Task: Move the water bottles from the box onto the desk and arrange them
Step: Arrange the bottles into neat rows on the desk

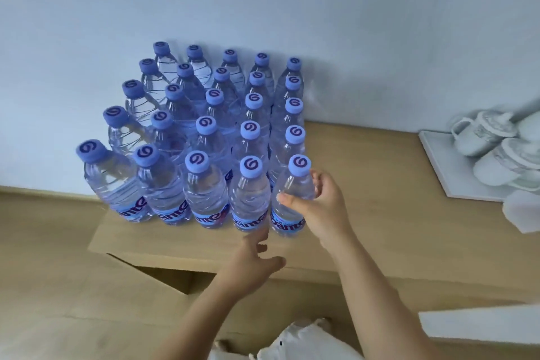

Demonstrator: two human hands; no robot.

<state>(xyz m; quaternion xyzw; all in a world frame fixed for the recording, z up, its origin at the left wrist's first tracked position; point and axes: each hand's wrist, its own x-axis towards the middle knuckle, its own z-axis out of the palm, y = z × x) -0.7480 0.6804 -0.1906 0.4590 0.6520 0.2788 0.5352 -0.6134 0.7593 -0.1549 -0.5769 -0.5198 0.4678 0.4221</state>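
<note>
Several clear water bottles (204,137) with blue caps stand upright in tight rows on the wooden desk (380,207), against the wall. My right hand (318,204) grips the front right bottle (292,202) around its upper body, thumb on the near side. My left hand (254,257) hovers just below the neighbouring front bottle (249,202), fingers relaxed and spread, fingertips near its base, holding nothing. The cardboard box (163,272) sits below the desk's front edge, its flaps open; its inside is mostly hidden.
A white tray (438,166) with upturned white cups (479,131) stands at the desk's right end. A white object (523,210) lies beside it. White cloth (292,342) shows at the bottom edge. Bare desk lies between the bottles and the tray.
</note>
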